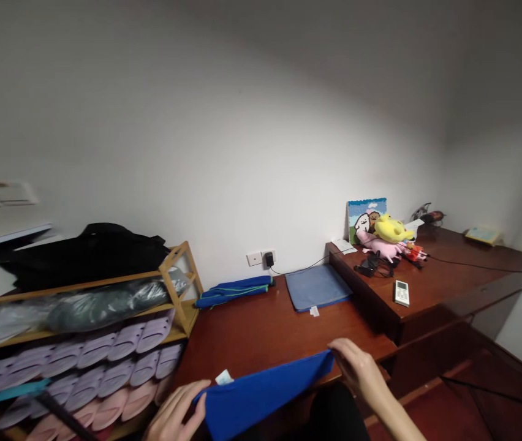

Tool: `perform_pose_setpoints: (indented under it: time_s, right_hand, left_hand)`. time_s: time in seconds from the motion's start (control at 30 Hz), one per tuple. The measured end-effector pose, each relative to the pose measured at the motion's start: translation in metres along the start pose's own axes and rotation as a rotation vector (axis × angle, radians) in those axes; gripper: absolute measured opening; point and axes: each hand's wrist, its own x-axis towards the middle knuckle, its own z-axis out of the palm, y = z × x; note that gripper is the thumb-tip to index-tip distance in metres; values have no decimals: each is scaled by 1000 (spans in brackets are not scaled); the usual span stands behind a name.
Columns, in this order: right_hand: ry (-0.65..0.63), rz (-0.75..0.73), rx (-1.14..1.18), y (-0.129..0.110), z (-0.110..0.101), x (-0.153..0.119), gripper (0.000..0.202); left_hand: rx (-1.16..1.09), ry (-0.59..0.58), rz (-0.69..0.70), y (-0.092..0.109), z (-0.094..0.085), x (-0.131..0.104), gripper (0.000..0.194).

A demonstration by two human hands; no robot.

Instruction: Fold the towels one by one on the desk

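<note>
A bright blue cloth (268, 395) stretches between my two hands at the front edge of the low reddish-brown table (242, 334). My left hand (179, 409) pinches its left end, with a white tag (224, 377) sticking up beside the fingers. The right end is gripped at the upper corner by my right hand (355, 362). Farther back on the table lie a folded grey-blue cloth (317, 288) with a white tag and a flattened blue bundle with green edging (234, 291). The lower part of the held cloth runs out of view.
To the left stands a wooden rack (181, 278) with lilac slippers (98, 349), pink slippers (109, 405) and a black bag (90, 254). On the higher cabinet (463, 263) at right are plush toys (392, 229), a remote control (401, 293) and cables (374, 264). A plug (269, 259) sits in the wall.
</note>
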Motion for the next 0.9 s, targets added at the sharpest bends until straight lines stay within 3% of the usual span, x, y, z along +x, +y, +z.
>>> perform_pose_setpoints:
  time_s: [0.1,0.2,0.33,0.47,0.7,0.8,0.9]
  right_hand:
    - [55,1,2,3,-40,4,37]
    - [65,1,-29,17,-71,18,34]
    - [44,-15,-113,63,-91,59,37]
    - [65,-52,-229,122,-97,134,34]
    - [230,32,-362,187,-122,298,29]
    - [319,102,-394,215,-119,327,32]
    - [346,198,-423,245,-88,314,31]
  left_hand:
    - [-163,-48,-149,28,-10,46,30]
    - [-292,-135,-263,45,-10,88,29]
    - [-423,-266,-347,55,18,142,28]
    - [-449,-312,-287,45,78,204,26]
    - [-266,-72,-237,1,194,339,28]
    - [-208,-34,-245,-5,239,355,27]
    - [-171,-81,-249,-2,286,328,25]
